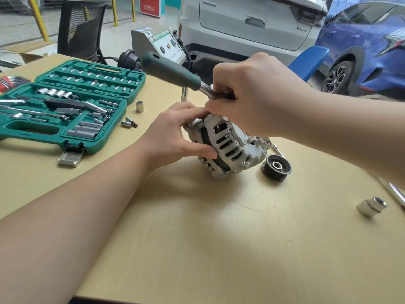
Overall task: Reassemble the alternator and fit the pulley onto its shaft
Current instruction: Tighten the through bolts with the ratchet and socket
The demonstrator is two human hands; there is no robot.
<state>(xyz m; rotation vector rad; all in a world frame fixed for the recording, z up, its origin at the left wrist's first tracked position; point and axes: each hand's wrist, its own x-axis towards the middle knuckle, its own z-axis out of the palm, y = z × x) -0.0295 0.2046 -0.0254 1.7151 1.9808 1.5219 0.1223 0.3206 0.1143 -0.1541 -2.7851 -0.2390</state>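
**One alternator, two hands, one loose pulley**

One open green socket case [65, 110], full of sockets and extensions, lies well left of the alternator [228, 145]. The left hand [175, 132] grips the alternator's left side. The right hand [256, 93] clamps one ratchet [175, 73] above it. One pulley [276, 167] sits just right of it; three loose sockets [372, 206] lie around.
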